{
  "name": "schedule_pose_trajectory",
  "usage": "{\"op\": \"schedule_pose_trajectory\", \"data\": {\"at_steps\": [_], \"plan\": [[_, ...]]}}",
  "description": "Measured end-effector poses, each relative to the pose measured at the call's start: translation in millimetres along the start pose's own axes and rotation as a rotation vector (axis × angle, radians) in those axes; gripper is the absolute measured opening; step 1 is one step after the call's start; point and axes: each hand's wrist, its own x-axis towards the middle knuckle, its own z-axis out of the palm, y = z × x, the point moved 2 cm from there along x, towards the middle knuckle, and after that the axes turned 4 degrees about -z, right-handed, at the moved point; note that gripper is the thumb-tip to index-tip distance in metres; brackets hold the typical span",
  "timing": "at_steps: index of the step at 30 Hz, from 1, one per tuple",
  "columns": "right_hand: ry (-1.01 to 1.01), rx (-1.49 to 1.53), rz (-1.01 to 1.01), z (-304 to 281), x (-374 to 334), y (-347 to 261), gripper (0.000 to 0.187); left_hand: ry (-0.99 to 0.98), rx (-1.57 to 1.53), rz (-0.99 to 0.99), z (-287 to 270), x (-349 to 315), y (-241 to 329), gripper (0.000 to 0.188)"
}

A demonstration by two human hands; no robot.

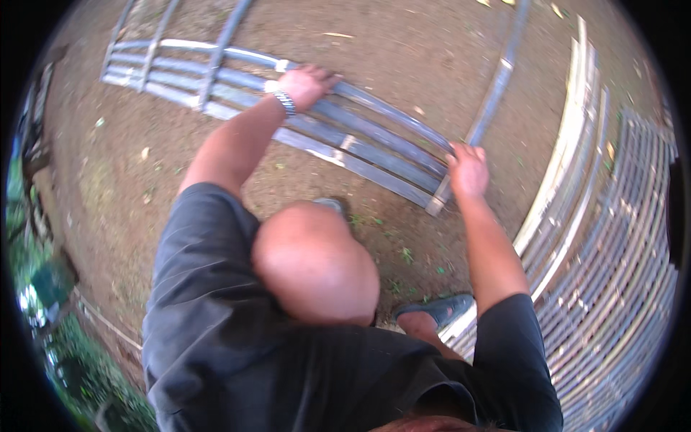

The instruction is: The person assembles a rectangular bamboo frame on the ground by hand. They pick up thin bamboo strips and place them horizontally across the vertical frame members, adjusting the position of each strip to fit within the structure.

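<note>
A slatted frame (378,133) of long grey strips, which look like split bamboo, lies across the ground in front of me. Crosspieces join its strips at the right end and toward the left. My left hand (306,85), with a metal band (285,103) at the wrist, grips the far strip near the frame's middle. At the right end, my right hand (469,171) is closed round the far corner, where a long pole (493,97) meets the strips and runs away from me. The undersides of both grips are hidden.
To the right lie many thin slats (612,266) side by side, with pale long strips (565,158) beside them. My bent knee (313,263) is close to the frame; my sandalled foot (435,311) rests on bare dirt (108,180). Greenery (93,374) borders the lower left.
</note>
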Motion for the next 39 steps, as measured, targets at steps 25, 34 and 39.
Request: {"op": "schedule_pose_trajectory", "data": {"at_steps": [25,34,39], "plan": [[-0.121,-0.022,0.038,-15,6,-15,0.041,0.251,-0.083,0.085,15,-18,-2,0.05],[-0.122,-0.008,0.008,-14,4,-11,0.04,0.178,-0.045,0.045,21,-15,-2,0.047],[-0.14,-0.012,0.024,-16,8,-10,0.039,0.236,-0.126,-0.026,13,-17,0,0.042]]}}
